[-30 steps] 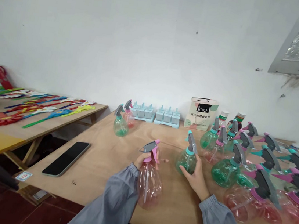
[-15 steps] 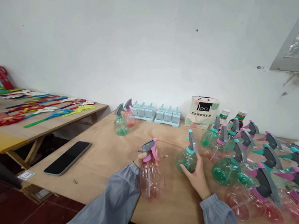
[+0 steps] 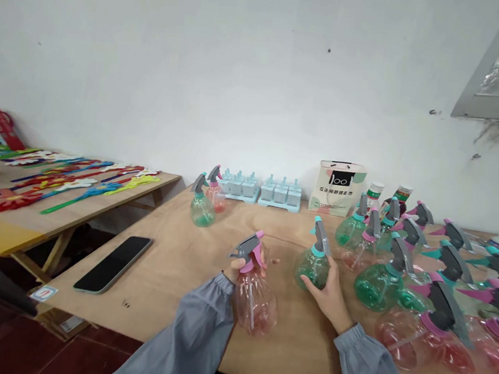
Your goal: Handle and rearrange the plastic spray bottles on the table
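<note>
My left hand [image 3: 236, 268] is closed round the neck of a clear pink spray bottle [image 3: 256, 305] with a grey and pink trigger head; the bottle leans slightly. On the right, my right hand [image 3: 328, 291] grips the round body of a green spray bottle [image 3: 315, 264] with a grey and turquoise head, thumb in front. The far-side fingers of this hand are hidden behind the bottle. Close to its right stands a group of several pink and green spray bottles, among them a green one [image 3: 378, 285] and a pink one [image 3: 409, 339].
Another green spray bottle [image 3: 202, 208] and a pink one [image 3: 216, 196] stand at the back left. Pale blue ice-pop moulds [image 3: 280, 195] and a paper bag [image 3: 336, 190] line the wall. A phone [image 3: 113, 264] lies front left. Colourful flower-ended sticks [image 3: 77, 187] cover a second table.
The pink bottle in my left hand has tilted a little, its base shifting slightly right. My right hand and the green bottle look almost unchanged.
</note>
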Motion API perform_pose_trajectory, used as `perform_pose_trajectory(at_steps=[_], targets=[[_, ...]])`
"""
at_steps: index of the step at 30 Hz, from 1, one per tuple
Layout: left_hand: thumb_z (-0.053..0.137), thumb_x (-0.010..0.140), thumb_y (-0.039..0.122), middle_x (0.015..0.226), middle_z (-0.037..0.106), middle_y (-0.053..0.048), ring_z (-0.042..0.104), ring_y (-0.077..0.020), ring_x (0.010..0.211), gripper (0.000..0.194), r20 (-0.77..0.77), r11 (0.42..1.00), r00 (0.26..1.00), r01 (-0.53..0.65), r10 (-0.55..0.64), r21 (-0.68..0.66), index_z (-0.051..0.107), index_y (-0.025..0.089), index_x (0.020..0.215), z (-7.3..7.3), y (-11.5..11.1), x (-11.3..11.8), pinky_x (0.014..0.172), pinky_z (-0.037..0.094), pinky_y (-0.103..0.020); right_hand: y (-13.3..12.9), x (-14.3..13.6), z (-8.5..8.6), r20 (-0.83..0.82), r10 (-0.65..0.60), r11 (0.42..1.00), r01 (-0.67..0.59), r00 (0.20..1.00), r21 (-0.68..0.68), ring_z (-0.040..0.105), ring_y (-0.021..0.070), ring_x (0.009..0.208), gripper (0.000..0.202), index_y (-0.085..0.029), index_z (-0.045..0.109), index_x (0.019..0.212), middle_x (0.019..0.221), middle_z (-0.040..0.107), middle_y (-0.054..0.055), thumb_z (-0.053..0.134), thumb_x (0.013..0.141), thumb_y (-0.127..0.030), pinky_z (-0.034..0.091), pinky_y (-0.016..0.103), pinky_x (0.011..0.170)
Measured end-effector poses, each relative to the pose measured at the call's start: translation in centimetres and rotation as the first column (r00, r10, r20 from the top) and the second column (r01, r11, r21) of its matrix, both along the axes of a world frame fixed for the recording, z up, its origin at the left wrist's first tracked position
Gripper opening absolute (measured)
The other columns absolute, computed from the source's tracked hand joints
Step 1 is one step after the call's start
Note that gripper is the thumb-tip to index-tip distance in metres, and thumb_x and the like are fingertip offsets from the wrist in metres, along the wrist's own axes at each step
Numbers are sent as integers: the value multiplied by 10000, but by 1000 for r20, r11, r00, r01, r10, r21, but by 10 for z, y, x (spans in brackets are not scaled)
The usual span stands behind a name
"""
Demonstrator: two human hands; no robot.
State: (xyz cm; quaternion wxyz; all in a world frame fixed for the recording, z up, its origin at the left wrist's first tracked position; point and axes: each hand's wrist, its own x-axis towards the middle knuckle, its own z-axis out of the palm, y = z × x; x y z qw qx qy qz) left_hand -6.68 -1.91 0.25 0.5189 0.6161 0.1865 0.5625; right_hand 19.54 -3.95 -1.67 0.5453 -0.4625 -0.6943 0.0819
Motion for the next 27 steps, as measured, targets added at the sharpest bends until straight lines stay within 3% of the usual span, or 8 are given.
perform_pose_trajectory(at_steps=[4,9,11,13,16,18,24,27], targets=[[632,609,819,910,710,-90,663,-241,602,750,122,1000,992,20,-21,9,684,304,1153,20,-5,-1,808,582,-583,0,0,1,-6,7,1000,-7,1000,-5,467,320,1354,781,-204,317,1462,1421,473,160,665,845,-532,390,530,1139],[739,643,654,1161,712,-124,707,-289,842,608,-45,960,958,-281,282,12,696,246,1092,63,-18,-39,798,588,-496,1,0,0,-30,17,999,-18,999,-47,465,335,1344,808,-203,316,1460,1411,468,163,681,822,-541,392,555,1129],[715,735,562,1135,722,-112,700,-284,946,472,-102,884,879,-467,466,14,706,216,1056,75,-22,-70,895,557,-465,1,0,0,-35,15,999,-17,999,-50,469,336,1337,804,-204,320,1454,1407,469,163,683,819,-539,396,558,1123],[704,755,552,994,746,-104,681,-292,1023,435,-194,722,704,-692,683,30,720,183,985,81,-23,-106,959,525,-442,0,0,1,-31,13,999,-14,999,-41,474,335,1331,793,-205,324,1449,1399,474,161,679,823,-537,400,557,1119],[737,701,555,944,744,-82,693,-285,955,484,-238,517,495,-855,836,38,704,186,1013,80,-20,-156,900,547,-431,0,-1,2,-23,15,999,-15,1000,-37,480,332,1326,778,-210,325,1447,1390,481,155,672,831,-533,405,553,1116],[734,684,550,911,737,-74,699,-278,878,474,-268,429,404,-903,875,38,701,184,984,75,-16,-180,872,553,-446,0,-1,2,-25,13,999,-14,1000,-42,481,335,1323,774,-208,328,1444,1389,480,155,672,831,-534,409,553,1113],[747,640,518,975,720,-84,678,-271,977,454,-147,387,370,-915,917,113,691,168,924,52,2,-194,965,526,-435,1,0,0,-28,0,999,-1,1000,-35,481,345,1319,794,-201,328,1450,1382,481,161,671,825,-549,411,557,1106],[702,679,531,953,709,-88,668,-259,954,442,-84,264,257,-961,963,83,677,157,913,40,8,-187,938,533,-437,1,0,-1,-29,-7,999,6,1000,-34,484,349,1318,804,-197,327,1450,1379,485,164,669,821,-564,413,556,1102]])
